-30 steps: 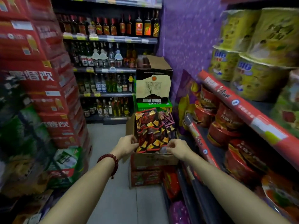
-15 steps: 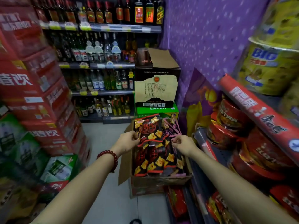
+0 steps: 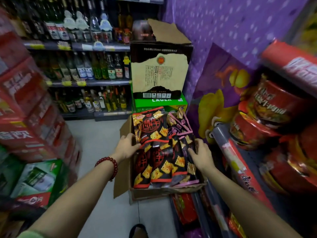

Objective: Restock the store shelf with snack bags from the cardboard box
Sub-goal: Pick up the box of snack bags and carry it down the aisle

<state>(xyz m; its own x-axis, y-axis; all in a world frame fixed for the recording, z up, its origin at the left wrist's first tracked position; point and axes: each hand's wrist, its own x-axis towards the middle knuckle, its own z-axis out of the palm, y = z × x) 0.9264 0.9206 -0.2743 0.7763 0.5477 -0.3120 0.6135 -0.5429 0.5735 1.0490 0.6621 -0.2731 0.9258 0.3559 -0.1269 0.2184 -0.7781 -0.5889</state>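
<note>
Head view: both my hands have dropped back to the cardboard box (image 3: 164,192); left hand (image 3: 126,147) and right hand (image 3: 201,156) clasp the snack bags (image 3: 161,152), gathering another load for shelving.

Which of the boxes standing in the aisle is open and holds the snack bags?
The brown cardboard box nearest the person, between both hands; the green lager box behind it is closed.

**What I can read from here**

The flat green cardboard case (image 3: 160,102) ahead of me says "LAGER" in white. The tall black and cream carton (image 3: 159,73) stacked on it carries a barcode; its fine print and the snack bags' lettering blur
</note>
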